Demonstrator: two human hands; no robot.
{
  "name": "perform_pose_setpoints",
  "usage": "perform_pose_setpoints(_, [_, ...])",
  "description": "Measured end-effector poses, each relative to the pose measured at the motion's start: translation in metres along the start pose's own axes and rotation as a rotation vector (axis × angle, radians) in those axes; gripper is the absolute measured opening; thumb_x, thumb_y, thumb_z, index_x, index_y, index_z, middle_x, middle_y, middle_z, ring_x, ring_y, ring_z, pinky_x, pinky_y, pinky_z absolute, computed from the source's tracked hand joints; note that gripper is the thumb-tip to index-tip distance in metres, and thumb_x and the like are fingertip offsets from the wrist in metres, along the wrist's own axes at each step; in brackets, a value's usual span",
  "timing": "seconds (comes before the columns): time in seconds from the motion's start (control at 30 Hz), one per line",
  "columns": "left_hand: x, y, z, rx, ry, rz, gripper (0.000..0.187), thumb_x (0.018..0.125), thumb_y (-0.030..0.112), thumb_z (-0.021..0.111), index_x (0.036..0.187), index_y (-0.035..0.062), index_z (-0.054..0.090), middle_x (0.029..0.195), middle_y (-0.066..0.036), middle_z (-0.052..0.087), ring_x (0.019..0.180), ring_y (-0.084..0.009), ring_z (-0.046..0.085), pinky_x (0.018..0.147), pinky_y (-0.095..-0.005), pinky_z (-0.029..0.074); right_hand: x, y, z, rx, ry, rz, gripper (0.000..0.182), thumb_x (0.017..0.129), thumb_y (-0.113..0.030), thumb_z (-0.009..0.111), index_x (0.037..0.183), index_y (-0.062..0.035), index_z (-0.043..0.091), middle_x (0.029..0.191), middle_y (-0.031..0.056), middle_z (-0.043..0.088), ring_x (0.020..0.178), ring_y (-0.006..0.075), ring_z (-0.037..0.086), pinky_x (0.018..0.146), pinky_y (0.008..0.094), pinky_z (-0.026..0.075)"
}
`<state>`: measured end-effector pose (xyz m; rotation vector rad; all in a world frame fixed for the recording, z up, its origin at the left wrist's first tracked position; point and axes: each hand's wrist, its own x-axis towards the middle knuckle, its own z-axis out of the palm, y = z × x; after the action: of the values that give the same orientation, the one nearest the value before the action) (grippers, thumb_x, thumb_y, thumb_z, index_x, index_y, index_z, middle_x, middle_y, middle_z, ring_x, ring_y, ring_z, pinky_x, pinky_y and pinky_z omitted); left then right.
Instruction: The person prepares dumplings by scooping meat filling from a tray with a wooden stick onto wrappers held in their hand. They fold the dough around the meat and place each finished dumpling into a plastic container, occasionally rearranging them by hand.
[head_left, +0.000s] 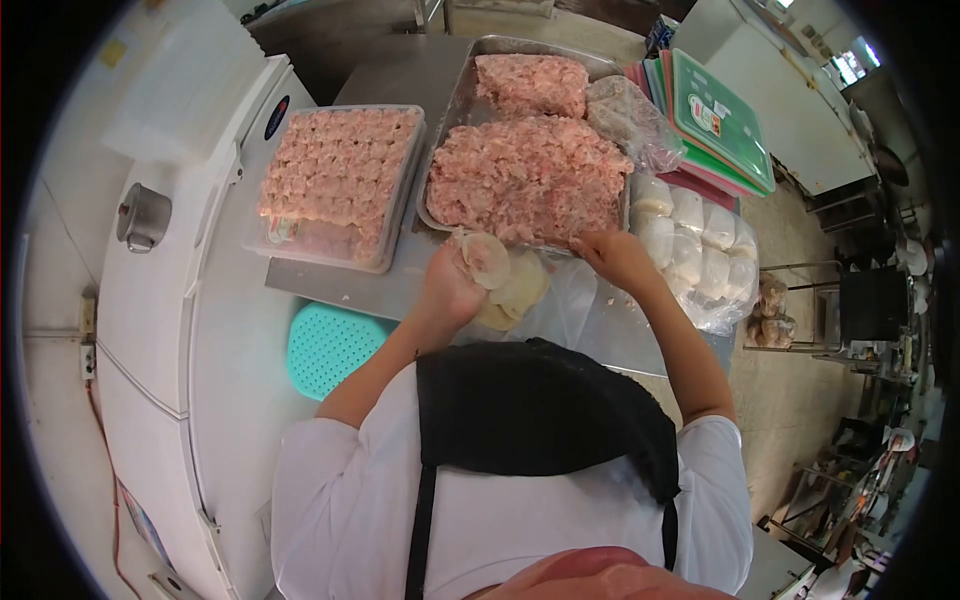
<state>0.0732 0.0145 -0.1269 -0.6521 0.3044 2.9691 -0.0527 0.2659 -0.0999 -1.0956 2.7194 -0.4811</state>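
My left hand holds a thin round dumpling wrapper against its fingers. Just right of that hand, more pale round wrappers lie overlapping near the table's front edge. My right hand is at the near rim of a metal tray, its fingers drawn together against the edge of the ground meat. Whatever those fingertips may grip is too small to make out. A clear plastic container at the left holds rows of small filled dumplings.
Plastic-wrapped stacks of white wrappers sit right of the tray. Behind them are a bagged grey mass and stacked green and red lids. A turquoise perforated basket is low on the left, beside a white freezer.
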Motion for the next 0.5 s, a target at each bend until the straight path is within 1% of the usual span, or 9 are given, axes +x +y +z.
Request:
perform_pose_setpoints(0.03, [0.0,-0.001,0.002,0.011,0.022,-0.012,0.035,0.101,0.03,0.039,0.113,-0.0002,0.054,0.111,-0.015,0.06,0.106,-0.0286,0.057,0.099,-0.0448,0.044,0.0,-0.003,-0.002,0.023,-0.035,0.03,0.034,0.095,-0.034,0.05,0.081,-0.0054,0.063,0.075,0.0155,0.063,0.072,0.0348,0.061,0.064,0.0441,0.048])
perform_pose_setpoints(0.1, [0.001,-0.001,0.013,0.038,0.058,-0.033,0.034,0.101,0.029,0.038,0.11,0.0011,0.055,0.106,-0.014,0.061,0.102,-0.0273,0.058,0.097,-0.044,0.045,0.001,0.001,-0.004,0.231,-0.052,0.063,0.034,0.096,-0.033,0.051,0.085,-0.0037,0.064,0.072,0.0159,0.061,0.068,0.0332,0.06,0.063,0.0421,0.047])
perform_pose_setpoints(0.13, [0.003,0.001,0.02,0.058,0.028,0.003,0.034,0.101,0.03,0.037,0.111,0.0012,0.054,0.107,-0.014,0.06,0.103,-0.0282,0.058,0.097,-0.0443,0.045,0.002,0.003,-0.005,0.336,-0.06,0.08,0.034,0.096,-0.033,0.051,0.087,-0.0029,0.064,0.071,0.0162,0.06,0.066,0.0325,0.059,0.063,0.0411,0.046])
perform_pose_setpoints(0.23, [0.02,0.005,0.048,0.116,-0.051,0.093,0.036,0.102,0.031,0.036,0.112,0.0017,0.053,0.108,-0.014,0.059,0.103,-0.03,0.057,0.097,-0.0453,0.044,-0.003,-0.002,-0.016,0.545,0.19,0.134,0.028,0.096,-0.027,0.054,0.097,-0.0013,0.065,0.071,0.0168,0.059,0.066,0.0304,0.057,0.065,0.0382,0.046])
perform_pose_setpoints(0.3, [0.033,0.005,0.076,0.148,-0.088,0.137,0.037,0.102,0.033,0.036,0.113,0.0022,0.053,0.109,-0.014,0.059,0.103,-0.0302,0.057,0.097,-0.0462,0.044,-0.002,-0.013,-0.029,0.617,0.252,0.169,0.027,0.096,-0.022,0.053,0.109,-0.0008,0.064,0.077,0.0131,0.059,0.069,0.0212,0.055,0.068,0.0317,0.045])
perform_pose_setpoints(0.33, [0.039,0.004,0.09,0.107,-0.11,0.137,0.039,0.102,0.034,0.037,0.118,0.0014,0.051,0.115,-0.014,0.057,0.109,-0.0316,0.054,0.099,-0.0477,0.042,0.0,-0.018,-0.032,0.653,0.285,0.185,0.028,0.097,-0.019,0.053,0.115,-0.0006,0.064,0.08,0.0113,0.059,0.071,0.0166,0.054,0.069,0.0285,0.044])
perform_pose_setpoints(0.4, [0.047,0.001,0.116,0.027,-0.155,0.138,0.045,0.102,0.036,0.039,0.126,-0.0003,0.047,0.128,-0.016,0.052,0.12,-0.0345,0.05,0.105,-0.0508,0.038,0.003,-0.026,-0.019,0.469,0.39,0.027,0.029,0.094,-0.015,0.053,0.12,-0.0023,0.062,0.082,0.0125,0.06,0.073,0.0191,0.057,0.07,0.0287,0.045])
perform_pose_setpoints(0.43, [0.048,0.001,0.122,0.065,-0.173,0.133,0.046,0.101,0.038,0.037,0.127,0.0004,0.046,0.13,-0.016,0.051,0.122,-0.0347,0.048,0.105,-0.0523,0.037,0.002,-0.028,-0.016,0.376,0.441,-0.051,0.031,0.093,-0.013,0.054,0.122,-0.0032,0.061,0.083,0.0132,0.06,0.075,0.0204,0.058,0.071,0.0289,0.046])
perform_pose_setpoints(0.5, [0.05,0.004,0.13,0.138,-0.208,0.125,0.05,0.101,0.041,0.035,0.13,0.0019,0.045,0.135,-0.017,0.048,0.126,-0.035,0.045,0.106,-0.0555,0.033,-0.009,-0.027,-0.04,0.265,0.338,-0.014,0.032,0.091,-0.012,0.055,0.122,-0.0049,0.062,0.086,0.0149,0.061,0.077,0.0263,0.061,0.072,0.0329,0.048])
